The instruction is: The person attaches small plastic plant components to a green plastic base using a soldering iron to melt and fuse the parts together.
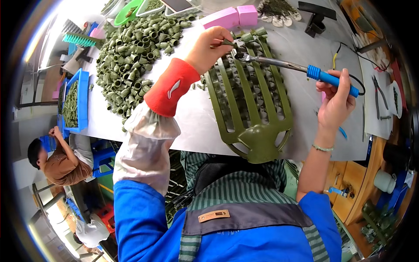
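A dark green plastic frame (256,139) with long parallel bars lies on the white-covered table in front of me. My left hand (209,49), its wrist in a red cuff, pinches a small green plastic piece (228,43) at the frame's upper left end. In my right hand (337,101) is a soldering iron (325,77) with a blue ribbed handle, gripped from the right side. Its metal shaft points left, and the dark tip is at the frame's bars close to my left fingertips. Whether the tip touches the plastic, I cannot tell.
A heap of small green plastic cups (131,61) spreads left of the frame. Pink blocks (220,18) and a black stand (315,24) are at the back. Pliers (379,92) lie at right. A blue tray (83,102) sits left, beyond it a seated person (67,163).
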Motion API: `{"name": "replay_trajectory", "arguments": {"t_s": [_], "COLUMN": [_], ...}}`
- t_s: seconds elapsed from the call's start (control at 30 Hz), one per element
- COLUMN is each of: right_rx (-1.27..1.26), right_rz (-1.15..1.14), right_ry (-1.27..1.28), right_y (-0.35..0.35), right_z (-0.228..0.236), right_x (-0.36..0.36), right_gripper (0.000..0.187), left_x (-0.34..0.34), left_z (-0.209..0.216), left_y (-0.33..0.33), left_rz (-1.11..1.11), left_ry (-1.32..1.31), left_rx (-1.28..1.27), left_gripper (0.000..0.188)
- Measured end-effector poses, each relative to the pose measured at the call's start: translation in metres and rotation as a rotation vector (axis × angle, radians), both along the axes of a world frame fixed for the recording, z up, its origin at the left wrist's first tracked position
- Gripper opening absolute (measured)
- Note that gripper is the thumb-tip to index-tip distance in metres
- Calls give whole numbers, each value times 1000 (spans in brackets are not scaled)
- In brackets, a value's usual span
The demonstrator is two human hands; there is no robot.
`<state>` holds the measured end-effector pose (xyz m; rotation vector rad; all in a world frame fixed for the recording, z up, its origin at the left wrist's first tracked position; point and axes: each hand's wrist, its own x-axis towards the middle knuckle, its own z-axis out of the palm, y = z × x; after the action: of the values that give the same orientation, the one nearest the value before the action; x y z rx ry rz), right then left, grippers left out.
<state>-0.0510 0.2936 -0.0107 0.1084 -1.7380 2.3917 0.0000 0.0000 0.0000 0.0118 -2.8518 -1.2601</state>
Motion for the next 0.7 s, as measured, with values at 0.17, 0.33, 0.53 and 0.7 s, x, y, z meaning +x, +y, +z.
{"name": "replay_trajectory", "arguments": {"t_s": [0.17, 0.33, 0.53, 0.7], "right_rx": [-12, -15, -37, -62], "right_rz": [-5, -22, -15, 2], "right_ry": [17, 12, 23, 33], "right_y": [-1, -6, -11, -16], "right_z": [-3, -8, -12, -18], "right_x": [-4, -5, -6, -10], "right_gripper": [33, 33, 34, 33], "left_x": [-7, -12, -15, -16], "left_z": [-11, -24, -28, -25], "left_y": [6, 13, 10, 17], "left_rz": [33, 123, 74, 45], "left_ry": [122, 314, 294, 318], "left_rx": [-84, -161, -367, -498], "left_gripper": [28, 33, 30, 30]}}
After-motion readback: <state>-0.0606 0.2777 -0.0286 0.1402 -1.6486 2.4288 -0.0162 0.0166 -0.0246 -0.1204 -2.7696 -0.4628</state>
